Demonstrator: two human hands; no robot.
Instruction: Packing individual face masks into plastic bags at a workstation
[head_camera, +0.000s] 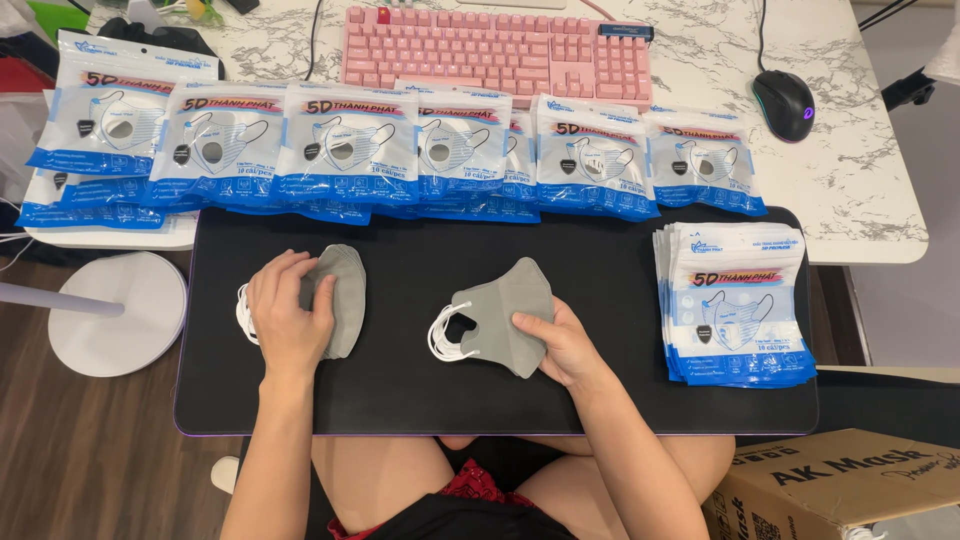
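Observation:
Two small piles of grey folded face masks with white ear loops lie on a black desk mat (420, 390). My left hand (288, 312) rests flat on the left pile (345, 290), fingers spread over it. My right hand (560, 340) grips the lower right edge of the right pile (500, 310), thumb on top. The white loops stick out at the left side of each pile.
A row of blue-and-white mask packets (350, 150) lines the mat's far edge. A stack of empty packets (735, 300) sits at the mat's right end. Behind are a pink keyboard (495, 50) and a black mouse (783, 103). A cardboard box (830, 485) stands at lower right, a white round base (120, 312) at left.

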